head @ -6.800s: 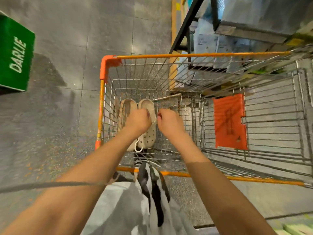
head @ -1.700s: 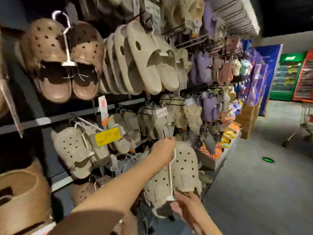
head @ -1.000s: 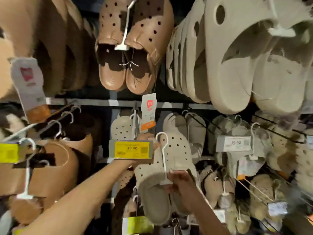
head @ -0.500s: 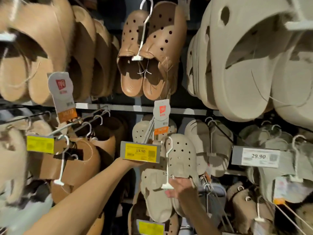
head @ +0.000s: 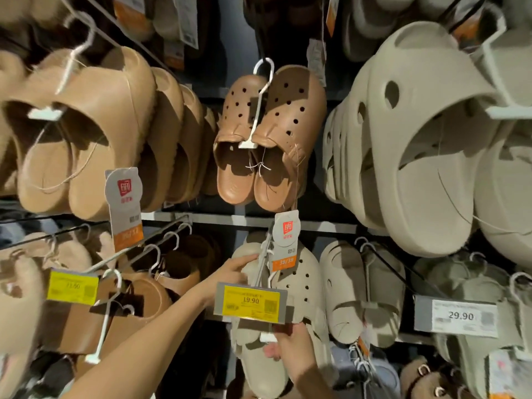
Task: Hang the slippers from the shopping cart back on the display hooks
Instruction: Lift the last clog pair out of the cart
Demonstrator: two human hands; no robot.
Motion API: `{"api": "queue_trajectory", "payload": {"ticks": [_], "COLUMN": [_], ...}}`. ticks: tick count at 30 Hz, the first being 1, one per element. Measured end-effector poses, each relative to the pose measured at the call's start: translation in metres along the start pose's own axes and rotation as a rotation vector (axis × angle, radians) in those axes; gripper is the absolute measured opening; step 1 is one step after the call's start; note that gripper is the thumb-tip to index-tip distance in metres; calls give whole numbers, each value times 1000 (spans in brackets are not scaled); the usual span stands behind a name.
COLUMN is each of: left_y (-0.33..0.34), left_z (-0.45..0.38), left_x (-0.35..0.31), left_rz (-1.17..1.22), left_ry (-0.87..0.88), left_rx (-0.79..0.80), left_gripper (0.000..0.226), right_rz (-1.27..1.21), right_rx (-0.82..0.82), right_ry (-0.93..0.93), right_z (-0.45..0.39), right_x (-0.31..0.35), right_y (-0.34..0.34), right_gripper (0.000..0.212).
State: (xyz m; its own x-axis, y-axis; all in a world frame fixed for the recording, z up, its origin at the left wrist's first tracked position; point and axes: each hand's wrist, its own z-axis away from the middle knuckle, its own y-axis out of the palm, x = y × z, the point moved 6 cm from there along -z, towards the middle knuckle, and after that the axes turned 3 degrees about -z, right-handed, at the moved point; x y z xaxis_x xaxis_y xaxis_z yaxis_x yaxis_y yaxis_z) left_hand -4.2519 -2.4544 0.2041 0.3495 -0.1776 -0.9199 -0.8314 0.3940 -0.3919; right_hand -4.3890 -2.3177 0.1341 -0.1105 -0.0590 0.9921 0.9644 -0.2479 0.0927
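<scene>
Hanging the beige slippers point(head: 299, 286) on their hook was the step in hand, and it looked nearly done: the pair sat against the rack behind the yellow price tag point(head: 250, 301), just under the brown slippers point(head: 270, 139) on the row above. Whether the white hanger point(head: 266, 286) had already caught the display hook could not be told, since the yellow tag and a hanging label point(head: 285, 241) covered that spot. The left hand point(head: 240, 267) reached up with its fingers nearly straight, the tips pressing on the toe of the left slipper of the pair and holding nothing. The right hand point(head: 292, 348) was lower down, its fingers curled round the crossbar end of the hanger and the heels of the pair, taking the weight from below. The next move, as I judged it, called for lifting the hanger loop over the tip of the hook and sliding it back, then easing the lower hand off slowly to check that the pair hung by itself beside the cream slippers point(head: 362, 289) to the right
</scene>
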Motion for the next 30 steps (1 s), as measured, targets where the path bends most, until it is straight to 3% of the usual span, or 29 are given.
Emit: {"api": "queue_trajectory", "payload": {"ticks": [2, 5, 8, 10, 12, 14, 17, 19, 20, 22, 23, 25, 28, 30], "left_y": [7, 16, 17, 16, 12, 11, 10, 6, 3, 0, 0, 3, 8, 11], "left_z": [14, 21, 9, 7, -2, -8, -10, -10, -11, -14, -13, -12, -5, 3], "left_x": [-27, -56, -58, -64, -64, -61, -61, -60, -59, -54, -52, -47, -42, -43], "left_rz": [43, -163, -385, -391, -380, -386, -437, -443, -435, -423, -434, -469, -530, -584], "left_ry": [10, 76, 113, 146, 159, 148, 147, 128, 118, 110, 111, 131, 175, 229], "left_rx": [-7, -2, 18, -58, -154, -207, -295, -357, -372, -371, -351, -292, -247, -266], "left_gripper": [45, 25, 32, 26, 21, 20, 27, 29, 29, 29, 30, 31, 27, 30], "right_rz": [1, -28, 69, 77, -24, -68, -171, -155, -126, -125, -148, -74, 91, 207], "right_rx": [-34, -91, -114, -74, 8, 51, 214, 204, 154, 67, 47, 7, -54, -5], "right_ry": [3, -6, -28, 6, 19, -20, -66, -62, -34, -3, 7, 50, 34, 87], "right_z": [-3, -8, -11, -9, -1, 9, 11, 2, -6, -16, -24, -40, -45, -37], "right_x": [2, 1, 1, -3, 0, 16, 28, 15, 3, -14, -21, -34, -42, -54], "right_y": [0, -1, 0, 3, 3, 3, 12, 9, 8, 3, 5, 0, 1, 13], "right_gripper": [33, 24, 36, 35, 21, 25, 45, 43, 52, 93, 98, 86, 6, 14]}}
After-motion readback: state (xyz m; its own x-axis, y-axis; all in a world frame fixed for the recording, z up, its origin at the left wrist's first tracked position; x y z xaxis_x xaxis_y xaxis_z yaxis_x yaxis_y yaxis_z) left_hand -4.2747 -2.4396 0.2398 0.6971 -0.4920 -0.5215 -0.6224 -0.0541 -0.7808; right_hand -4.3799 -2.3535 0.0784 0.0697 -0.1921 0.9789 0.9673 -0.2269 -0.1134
